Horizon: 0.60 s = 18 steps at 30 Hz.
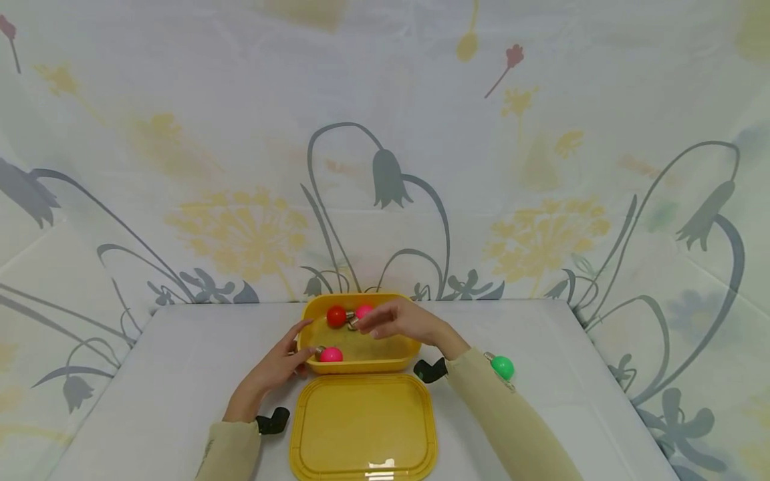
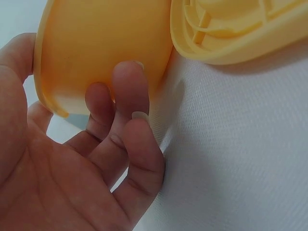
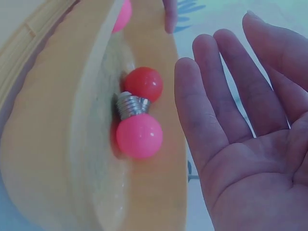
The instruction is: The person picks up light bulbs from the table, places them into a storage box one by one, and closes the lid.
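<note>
My left hand (image 1: 281, 361) holds the left end of a yellow plastic container (image 1: 361, 366) by its rim, with fingers against the outer wall in the left wrist view. Inside the container, a red light bulb (image 1: 336, 316) and a pink light bulb (image 3: 139, 136) lie at the far side, their metal screw bases side by side. Another pink bulb (image 1: 331, 355) rests at the near left, close to my left fingertips. Over the container's right half hovers my right hand (image 1: 404, 321), its fingers fairly straight and nothing in them.
A yellow lid (image 1: 363, 427) lies flat right in front of the container. To the right, beside my right sleeve, a green bulb (image 1: 502, 368) lies on the white table (image 1: 577, 374). A flower-patterned cloth (image 1: 385, 227) rises behind the table's far edge.
</note>
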Motion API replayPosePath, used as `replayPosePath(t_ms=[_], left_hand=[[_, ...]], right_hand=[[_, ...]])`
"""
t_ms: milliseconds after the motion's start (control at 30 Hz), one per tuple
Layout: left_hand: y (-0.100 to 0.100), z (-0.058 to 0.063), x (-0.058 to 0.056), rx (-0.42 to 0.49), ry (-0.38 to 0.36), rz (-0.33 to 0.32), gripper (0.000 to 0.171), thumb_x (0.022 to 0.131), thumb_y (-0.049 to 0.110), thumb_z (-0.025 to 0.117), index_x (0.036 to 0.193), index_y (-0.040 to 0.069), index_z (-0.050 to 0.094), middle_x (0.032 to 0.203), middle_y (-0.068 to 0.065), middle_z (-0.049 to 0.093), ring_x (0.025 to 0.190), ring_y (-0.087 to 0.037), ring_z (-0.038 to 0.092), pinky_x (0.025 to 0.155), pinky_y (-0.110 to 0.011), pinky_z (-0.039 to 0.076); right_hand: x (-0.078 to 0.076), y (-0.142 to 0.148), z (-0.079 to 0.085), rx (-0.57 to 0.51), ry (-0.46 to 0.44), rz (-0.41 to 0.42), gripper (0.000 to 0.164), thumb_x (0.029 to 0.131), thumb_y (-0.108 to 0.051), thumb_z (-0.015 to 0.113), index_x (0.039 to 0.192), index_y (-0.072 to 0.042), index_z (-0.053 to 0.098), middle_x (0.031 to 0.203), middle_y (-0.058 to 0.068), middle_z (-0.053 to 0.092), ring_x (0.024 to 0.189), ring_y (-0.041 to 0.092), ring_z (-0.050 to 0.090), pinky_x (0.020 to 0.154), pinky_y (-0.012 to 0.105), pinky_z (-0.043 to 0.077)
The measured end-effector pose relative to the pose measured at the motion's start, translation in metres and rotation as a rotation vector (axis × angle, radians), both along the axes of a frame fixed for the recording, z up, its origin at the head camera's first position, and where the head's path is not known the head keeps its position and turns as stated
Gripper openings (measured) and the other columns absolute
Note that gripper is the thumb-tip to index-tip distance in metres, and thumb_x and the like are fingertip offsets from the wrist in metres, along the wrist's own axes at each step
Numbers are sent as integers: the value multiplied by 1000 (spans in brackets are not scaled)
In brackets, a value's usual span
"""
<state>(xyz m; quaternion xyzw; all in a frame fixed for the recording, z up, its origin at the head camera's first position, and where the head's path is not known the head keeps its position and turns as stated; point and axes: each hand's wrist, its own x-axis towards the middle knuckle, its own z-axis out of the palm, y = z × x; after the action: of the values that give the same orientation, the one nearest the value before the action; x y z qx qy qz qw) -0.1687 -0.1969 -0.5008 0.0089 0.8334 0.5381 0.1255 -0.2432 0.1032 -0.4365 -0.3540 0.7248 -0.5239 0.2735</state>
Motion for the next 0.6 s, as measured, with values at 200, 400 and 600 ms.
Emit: replayPosePath(t_ms=[200,400,600], left_hand=[[0,0,0,-9,6,-4,64,100,26,61,156,24,29,91,-13,51,68,-23,56,62,-30,40],[-1,-2,0,-6,15,-12,65,100,24,61,156,23,29,93,-14,50,68,-23,57,63,-29,43],[1,-2,0,-3,21,-10,64,100,22,61,156,23,30,93,-14,48,68,-24,57,64,-30,45]], right_hand=[[6,12,-1,19,-19,-61,27,95,-6,65,122,-5,70,123,16,67,119,43,57,94,35,50],[11,20,1,20,-4,-103,28,95,-6,65,122,-8,71,121,10,69,118,41,59,97,35,48],[14,32,-4,-2,6,-117,28,95,-4,65,123,-5,70,123,17,67,115,34,62,96,34,49]])
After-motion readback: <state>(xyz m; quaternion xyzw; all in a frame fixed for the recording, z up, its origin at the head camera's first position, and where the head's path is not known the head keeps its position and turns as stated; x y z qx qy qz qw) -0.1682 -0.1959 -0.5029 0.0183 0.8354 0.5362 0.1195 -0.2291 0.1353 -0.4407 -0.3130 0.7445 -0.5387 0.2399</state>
